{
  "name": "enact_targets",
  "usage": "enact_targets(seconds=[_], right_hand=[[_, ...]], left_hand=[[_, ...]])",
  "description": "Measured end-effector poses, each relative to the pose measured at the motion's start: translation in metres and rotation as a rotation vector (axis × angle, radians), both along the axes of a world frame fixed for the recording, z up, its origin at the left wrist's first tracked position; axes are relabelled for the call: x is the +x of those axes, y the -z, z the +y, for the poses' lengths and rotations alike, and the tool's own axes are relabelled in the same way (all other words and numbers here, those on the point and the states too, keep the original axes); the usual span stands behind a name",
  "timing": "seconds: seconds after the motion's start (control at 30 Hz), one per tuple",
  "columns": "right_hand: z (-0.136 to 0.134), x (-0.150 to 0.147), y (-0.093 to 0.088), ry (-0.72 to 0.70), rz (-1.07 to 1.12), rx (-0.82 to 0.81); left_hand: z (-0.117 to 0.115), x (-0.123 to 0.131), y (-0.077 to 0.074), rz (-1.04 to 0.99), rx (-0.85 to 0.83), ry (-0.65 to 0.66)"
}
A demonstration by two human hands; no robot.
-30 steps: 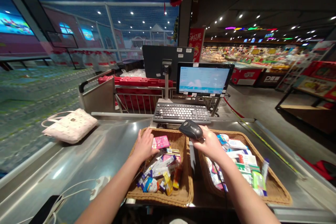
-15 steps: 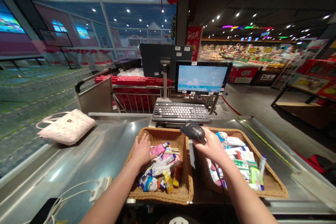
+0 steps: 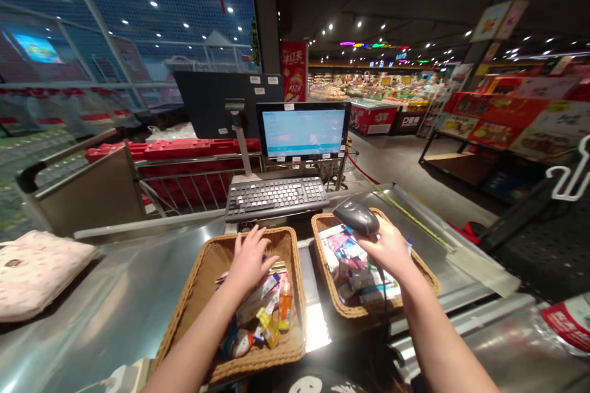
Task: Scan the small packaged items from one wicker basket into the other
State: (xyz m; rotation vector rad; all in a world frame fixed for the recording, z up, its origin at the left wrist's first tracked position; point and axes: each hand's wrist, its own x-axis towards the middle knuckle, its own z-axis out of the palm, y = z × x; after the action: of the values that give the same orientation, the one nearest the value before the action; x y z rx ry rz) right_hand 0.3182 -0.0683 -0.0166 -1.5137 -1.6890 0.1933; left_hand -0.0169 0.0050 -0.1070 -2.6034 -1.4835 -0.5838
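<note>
My right hand [image 3: 389, 245] is wrapped round the grip of a black barcode scanner [image 3: 356, 216], holding it over the far side of the right wicker basket [image 3: 343, 307]. Small boxes and packets [image 3: 354, 267] fill much of that basket, partly hidden by my hand and the cable. Over the left wicker basket [image 3: 182, 301], my left hand [image 3: 249, 261] reaches in with fingers spread and nothing visible in its grasp. Below it lie an orange-capped tube [image 3: 284, 307], a yellow packet [image 3: 268, 326] and other small snack packs. My forearm covers part of this pile.
A keyboard [image 3: 276, 195] and a lit monitor [image 3: 304, 132] stand beyond the baskets on the metal counter [image 3: 133, 282]. A pink bag [image 3: 43, 273] lies at the left. Behind is a metal cart [image 3: 188, 187]; a white power strip [image 3: 131, 377] sits front left.
The view has swung right. My left hand has moved from the left basket's left side toward its middle and right, fingers more spread. My right hand still holds the scanner above the right basket.
</note>
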Motion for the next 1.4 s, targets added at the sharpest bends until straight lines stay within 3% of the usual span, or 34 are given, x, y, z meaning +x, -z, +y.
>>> enact_targets(seconds=[0.17,0.4,0.63,0.8,1.13,1.23,1.4], right_hand=[[-0.005,0.036,-0.002,0.091,-0.002,0.041],[-0.015,0.073,0.001,0.159,-0.062,0.030],[-0.020,0.097,0.002,0.188,-0.054,0.071],[-0.019,0.113,0.011,0.200,-0.050,0.068],[-0.011,0.115,0.010,0.181,-0.015,0.048],[-0.009,0.113,0.009,0.171,-0.015,0.043],[-0.008,0.111,0.008,0.163,-0.031,0.033]], left_hand=[[0.007,0.080,-0.008,-0.029,-0.054,0.161],[0.009,0.188,0.005,0.018,-0.158,0.339],[0.017,0.257,0.021,0.084,-0.170,0.354],[0.022,0.270,0.025,0.122,-0.261,0.364],[0.031,0.261,0.038,0.076,-0.257,0.346],[0.035,0.253,0.030,0.067,-0.222,0.330],[0.044,0.227,0.002,0.033,-0.109,0.346]])
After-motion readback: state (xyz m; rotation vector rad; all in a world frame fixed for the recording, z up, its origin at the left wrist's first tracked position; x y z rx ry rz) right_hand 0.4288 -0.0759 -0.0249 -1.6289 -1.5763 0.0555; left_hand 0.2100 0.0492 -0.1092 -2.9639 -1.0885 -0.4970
